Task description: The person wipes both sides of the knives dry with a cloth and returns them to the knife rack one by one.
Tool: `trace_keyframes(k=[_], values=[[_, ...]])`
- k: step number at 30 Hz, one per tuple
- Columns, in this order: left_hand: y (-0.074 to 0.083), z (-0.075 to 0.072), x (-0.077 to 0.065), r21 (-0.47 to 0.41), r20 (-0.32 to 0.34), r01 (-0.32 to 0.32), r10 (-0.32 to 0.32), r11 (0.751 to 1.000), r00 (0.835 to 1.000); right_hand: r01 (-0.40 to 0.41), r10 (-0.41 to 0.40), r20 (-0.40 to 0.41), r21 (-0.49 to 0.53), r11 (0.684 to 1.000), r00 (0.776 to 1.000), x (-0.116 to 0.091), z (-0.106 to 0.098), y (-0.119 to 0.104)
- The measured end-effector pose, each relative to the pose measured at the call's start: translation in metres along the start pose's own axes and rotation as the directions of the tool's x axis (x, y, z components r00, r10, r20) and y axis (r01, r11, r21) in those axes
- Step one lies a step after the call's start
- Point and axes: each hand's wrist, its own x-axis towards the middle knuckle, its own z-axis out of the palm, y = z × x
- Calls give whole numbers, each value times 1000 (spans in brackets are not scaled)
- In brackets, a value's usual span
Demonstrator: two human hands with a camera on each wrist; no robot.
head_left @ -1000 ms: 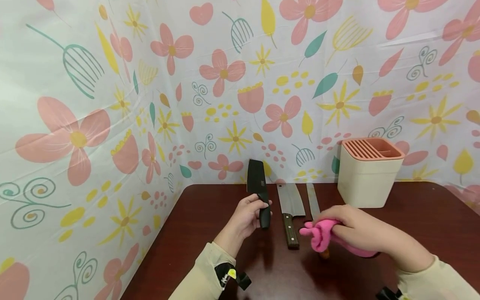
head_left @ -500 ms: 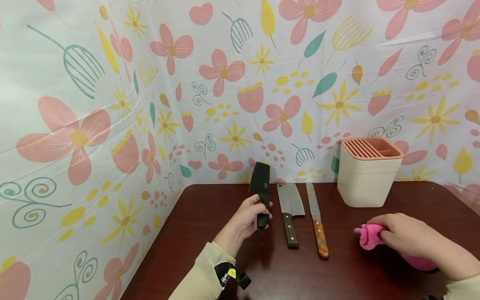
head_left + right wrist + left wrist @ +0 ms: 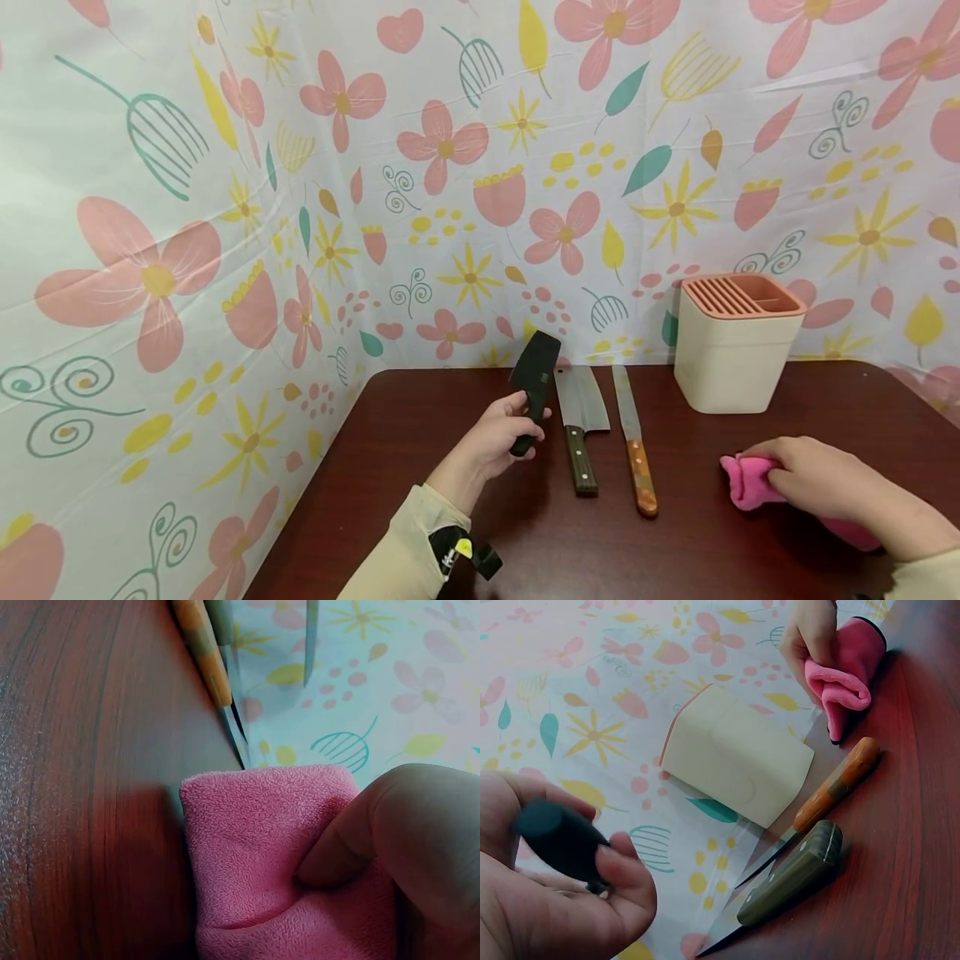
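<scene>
The left hand (image 3: 495,433) is gripping the handle of one black cleaver (image 3: 535,367) above the table (image 3: 420,417), and two more knives are lying just right of it: one steel cleaver (image 3: 581,408) and one slim orange-handled knife (image 3: 640,475). Next, one cream knife block (image 3: 735,367) is standing near the back edge, its coral top showing slots and open compartments whose depths are hidden. Farthest right, the right hand (image 3: 825,483) is gripping one folded pink cloth (image 3: 750,483).
</scene>
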Motion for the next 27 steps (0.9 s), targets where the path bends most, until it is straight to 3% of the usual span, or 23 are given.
trace_keyframes(k=[11,14,19,27], values=[[0,0,1,73,-124,-22,31,997,992,11,-11,-11,1,1000,1000,0,2,3],[2,0,0,138,-163,-59,82,989,983,6,-6,-13,0,1000,1000,0,3,4],[8,-3,-5,280,-218,-146,211,949,953,-6,6,-7,0,1000,1000,0,4,4],[18,-13,-10,444,-260,-208,348,871,901,-8,8,-6,6,1000,1000,-1,5,5]])
